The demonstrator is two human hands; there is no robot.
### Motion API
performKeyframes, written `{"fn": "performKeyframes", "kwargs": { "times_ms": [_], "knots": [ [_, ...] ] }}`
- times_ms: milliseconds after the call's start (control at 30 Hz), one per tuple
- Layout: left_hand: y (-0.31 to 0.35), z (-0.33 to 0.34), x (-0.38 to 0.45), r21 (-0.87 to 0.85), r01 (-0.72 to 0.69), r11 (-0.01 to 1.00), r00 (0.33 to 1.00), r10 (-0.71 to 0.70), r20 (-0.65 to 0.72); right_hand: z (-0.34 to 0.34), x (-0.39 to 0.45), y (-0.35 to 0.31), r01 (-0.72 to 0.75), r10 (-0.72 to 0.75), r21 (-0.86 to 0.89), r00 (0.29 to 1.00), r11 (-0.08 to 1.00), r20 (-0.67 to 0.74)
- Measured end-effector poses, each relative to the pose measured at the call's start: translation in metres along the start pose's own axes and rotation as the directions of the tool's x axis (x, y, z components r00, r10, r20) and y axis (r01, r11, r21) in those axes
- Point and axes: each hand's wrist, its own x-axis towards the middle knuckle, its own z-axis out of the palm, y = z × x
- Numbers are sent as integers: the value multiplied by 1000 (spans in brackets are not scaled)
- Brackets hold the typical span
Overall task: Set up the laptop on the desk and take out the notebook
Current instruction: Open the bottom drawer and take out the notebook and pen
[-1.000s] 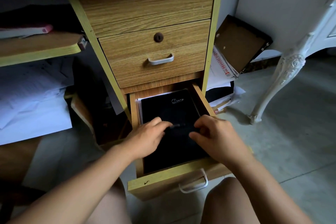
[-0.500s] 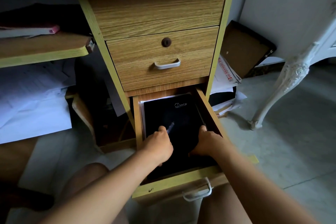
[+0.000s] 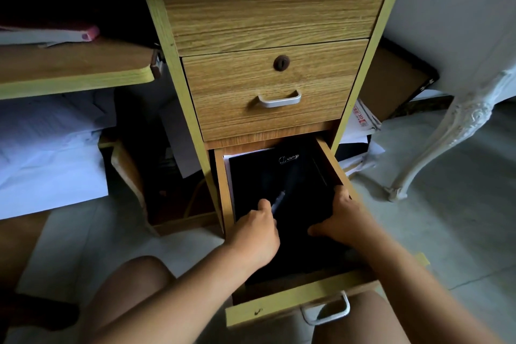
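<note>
Notebook, one, black, flat in open bottom drawer, under two hands, left hand closed on pen, right hand spread open on its cover.

The notebook in the open drawer is black, with a small pale script mark at its 12 o'clock edge. White paper shows at its 9 o'clock side. The drawer fronts are tan woodgrain with yellow-green edging and pale silver handles. At 3 o'clock stands a white carved table leg on grey floor.
</note>
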Motion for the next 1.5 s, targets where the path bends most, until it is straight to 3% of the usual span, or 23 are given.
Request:
{"fn": "performKeyframes", "kwargs": {
  "times_ms": [167,300,367,500,633,733,900,1000,1100,1167,1500],
  "knots": [
    [-14,-1,0,75,-195,978,968,204,-144,4,-3,-3,-3,-2,-65,997,998,-74],
    [-16,-12,-3,-68,-222,973,965,209,-159,0,-3,5,-112,100,343,994,933,53],
    [-13,-22,-11,-104,-192,976,977,180,-114,-1,-11,5,-162,140,496,987,853,80],
    [-3,-56,-28,-88,-116,989,993,114,-32,-18,-28,-17,-104,126,791,992,603,34],
    [10,-98,-44,-2,-47,999,999,48,20,-56,-43,-34,-137,159,864,985,485,67],
    [21,-131,-56,-49,14,999,1000,-13,7,-85,-64,-39,-253,184,900,963,354,198],
    [54,-193,-81,-99,152,983,988,-150,32,-139,-125,-42,-334,161,907,940,256,301],
    [76,-221,-97,-82,219,972,973,-210,99,-173,-164,-42,-343,139,907,938,245,317],
    [101,-246,-113,-227,368,902,913,-304,273,-209,-199,-41,-342,122,911,939,231,321],
    [125,-262,-125,-315,392,864,897,-283,339,-238,-220,-37,-322,107,913,947,252,304],
    [235,-312,-177,-467,180,866,977,-103,186,-366,-296,0,-227,93,883,974,412,207]
  ]
}}
